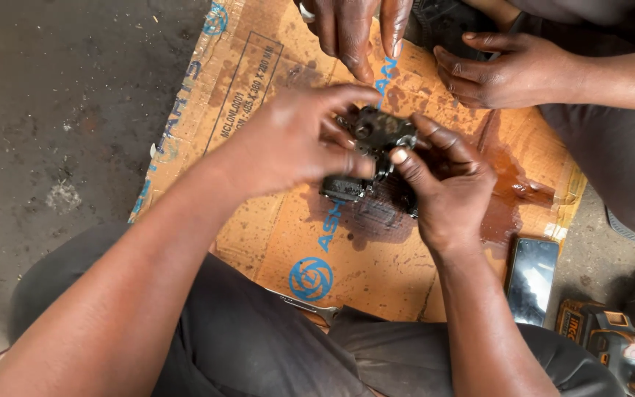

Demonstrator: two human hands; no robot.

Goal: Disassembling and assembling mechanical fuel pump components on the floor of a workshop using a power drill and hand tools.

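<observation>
Cardboard [376,272], oil-stained and printed in blue, lies flat on the concrete floor [60,110], and everything else we place against it. Over its middle we hold a small, dark, greasy metal part [376,143] between both hands, lifted clear of the sheet. Our left hand [288,140] closes on the part from one side, thumb pressed against its lower edge and fingers curled over the top. Our right hand [446,184] grips it from the other side, thumb on its face and fingers wrapped behind — so both hands are clamped on the same piece, and much of it is hidden by them.

At the far edge of the cardboard another person's hands come in. One hand [354,29] points down with its fingertips just above the part, not clearly touching it. The other hand [505,70] rests half-curled toward the cardboard's far right corner; whether it holds anything we cannot tell.

A wet brown oil patch [512,184] spreads over the cardboard's right side. Just off that right edge lies a phone [532,279], screen up, and beyond it — further from the cardboard — a power tool [604,338]. At the near edge a wrench [310,306] pokes out, half hidden by our dark trousers [259,353].
</observation>
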